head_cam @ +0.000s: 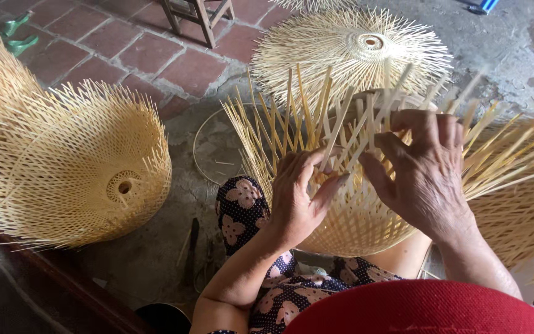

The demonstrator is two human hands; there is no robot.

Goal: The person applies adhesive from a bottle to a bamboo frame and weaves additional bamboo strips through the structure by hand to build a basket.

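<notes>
The half-woven bamboo basket (360, 216) rests on my lap, its loose strips (292, 117) fanning up and outward from the woven body. I judge I am in the weaving stage near the rim, lacing the upright strips across one another. My left hand (298, 198) is pinching one strip between thumb and fingers, bent inward over the weave. My right hand (421, 173) is curled over the far edge, its fingers hooked among several strips and holding them apart. The next move, as I read it, calls for tucking the pinched strip under its neighbour while the right hand keeps the gap open. To my left a finished basket (81, 167) lies on its side; another (353, 49) sits ahead on the concrete floor (502, 49), beside a wire hoop (217, 148).
</notes>
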